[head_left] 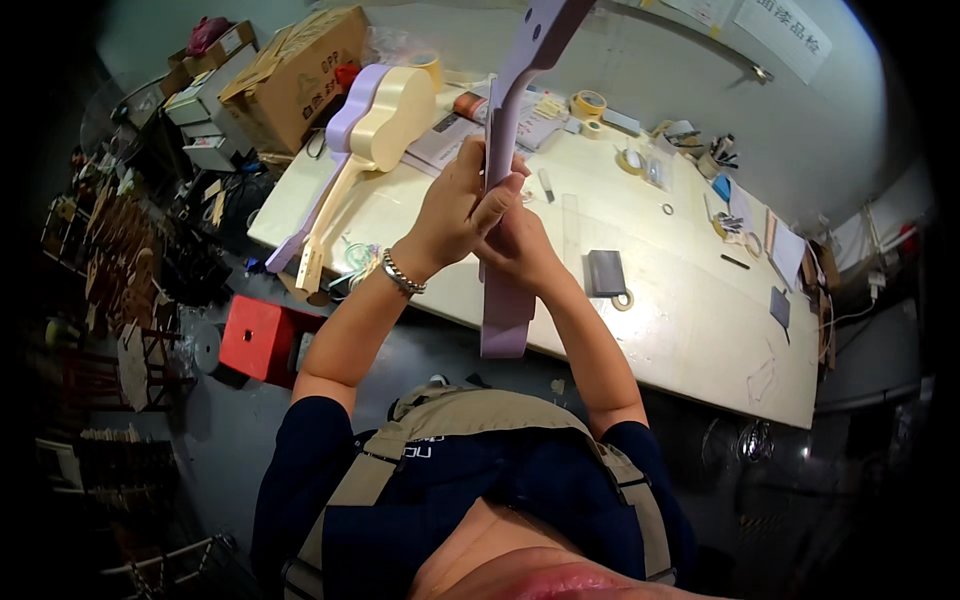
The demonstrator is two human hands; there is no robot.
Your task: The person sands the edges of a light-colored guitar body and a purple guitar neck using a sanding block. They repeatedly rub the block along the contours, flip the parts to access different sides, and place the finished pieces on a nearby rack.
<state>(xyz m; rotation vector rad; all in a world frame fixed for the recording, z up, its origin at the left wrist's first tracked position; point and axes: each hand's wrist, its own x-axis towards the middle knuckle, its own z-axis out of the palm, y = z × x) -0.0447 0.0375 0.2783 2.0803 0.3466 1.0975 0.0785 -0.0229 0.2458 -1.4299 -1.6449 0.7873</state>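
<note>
A lavender ukulele (pixel 508 325) is held upright, edge-on to me, above the table's near edge. Its headstock (pixel 545 35), with peg holes, points up and away; its body hangs below my wrists. My left hand (pixel 450 210) wraps the neck from the left, fingers closed on it. On the other side my right hand (pixel 520 240) grips the ukulele around the place where neck meets body, its thumb close to my left hand. Some fingers are hidden behind the instrument. No strings can be made out on it.
On the table (pixel 700 340), a cream ukulele (pixel 400 115) and another lavender one (pixel 345 125) lie left. A dark grey block (pixel 605 273) rests beside a tape roll (pixel 623 300). Papers, tape and a pen holder (pixel 715 160) line the back. A red stool (pixel 262 340) stands left.
</note>
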